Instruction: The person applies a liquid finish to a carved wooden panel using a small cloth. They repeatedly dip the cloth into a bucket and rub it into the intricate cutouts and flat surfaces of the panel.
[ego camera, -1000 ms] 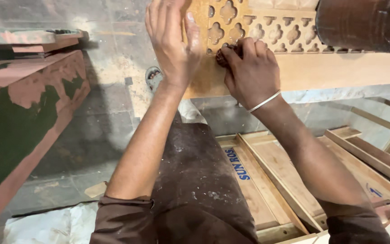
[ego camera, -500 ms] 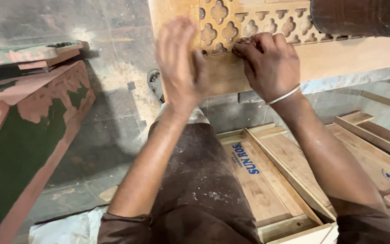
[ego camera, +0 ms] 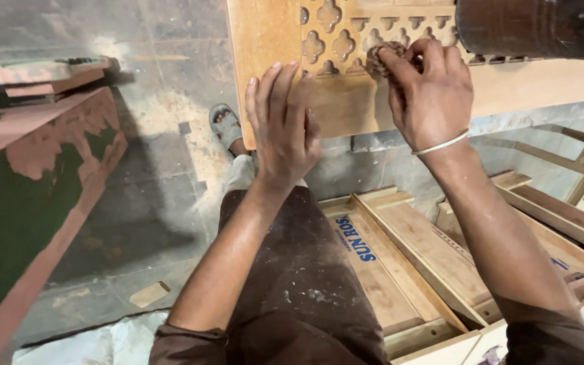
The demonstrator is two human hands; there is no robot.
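Note:
A light wooden panel (ego camera: 272, 40) with carved lattice cut-outs (ego camera: 336, 40) lies in front of me. My left hand (ego camera: 282, 125) rests flat on the panel's plain lower edge, fingers spread. My right hand (ego camera: 430, 88), with a thin bangle on the wrist, pinches a small worn piece of sandpaper (ego camera: 385, 55) against the lattice. My dusty brown-trousered leg (ego camera: 299, 284) and sandalled foot (ego camera: 226, 125) show below the panel.
A green and pink carved wooden piece (ego camera: 28, 196) stands at the left. Flat wooden frames (ego camera: 407, 250) lie on the floor at the lower right. A dark brown cylinder (ego camera: 535, 27) sits at the top right. The stone floor (ego camera: 157, 169) is dusty, with a small wood scrap (ego camera: 149, 294).
The view has shifted so the panel sits higher and closer. My left hand slid down onto the panel's lower edge; my right hand moved along the lattice with the sandpaper.

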